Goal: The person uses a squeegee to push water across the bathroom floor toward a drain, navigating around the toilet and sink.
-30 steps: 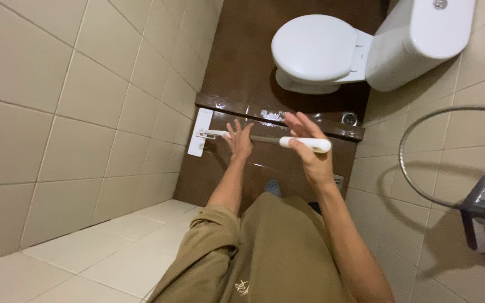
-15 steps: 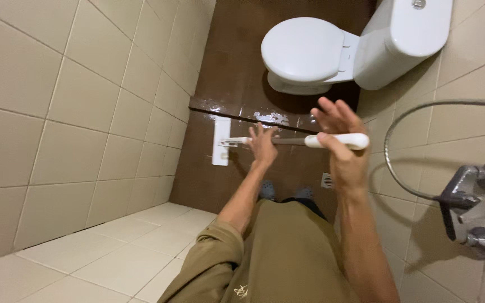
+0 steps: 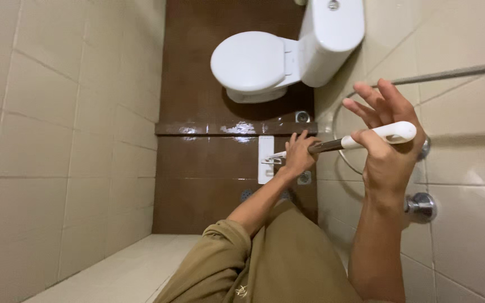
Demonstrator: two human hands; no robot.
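A long-handled squeegee [image 3: 332,146] is held above the brown floor [image 3: 209,168] by the left hand [image 3: 300,154] and right hand [image 3: 385,148], near a white toilet [image 3: 265,62].

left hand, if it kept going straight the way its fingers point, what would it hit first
Likely the squeegee head just past the left hand, then the brown floor under it. Depth is hard to judge from above.

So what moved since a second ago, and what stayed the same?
The long mop with the white handle and flat white head swung round: its head turned from pointing toward the tiled wall to the brown floor in front of the white toilet. The right hand rose nearer the camera. Both it and the left hand kept their hold.
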